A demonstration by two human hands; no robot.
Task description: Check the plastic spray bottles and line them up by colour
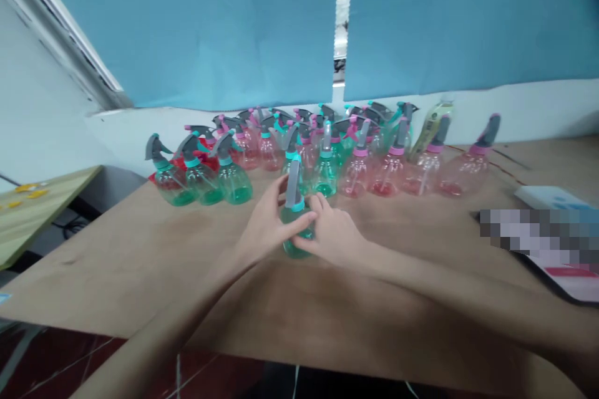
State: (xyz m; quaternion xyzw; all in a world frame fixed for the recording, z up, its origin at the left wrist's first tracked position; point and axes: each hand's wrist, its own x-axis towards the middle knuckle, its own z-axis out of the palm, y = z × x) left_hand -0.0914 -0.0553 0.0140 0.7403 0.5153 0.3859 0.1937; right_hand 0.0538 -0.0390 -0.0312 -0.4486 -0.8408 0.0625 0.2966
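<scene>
A green see-through spray bottle (296,248) with a grey trigger head and turquoise collar stands upright near the middle of the table. My left hand (269,221) wraps its left side, thumb across the front. From the right, my right hand (333,227) has its fingers and thumb against the same bottle. Right behind it stands another green spray bottle (324,182). Several pink spray bottles (385,182) line up to the right, and a few green ones (234,188) stand to the left. The undersides of my fingers are partly hidden.
More spray bottles with pink and turquoise collars crowd the back of the wooden table (187,280) by the wall. A clear labelled bottle (430,128) leans among them. At right lies a blurred flat object (561,274). A yellow-green table (42,215) stands at left.
</scene>
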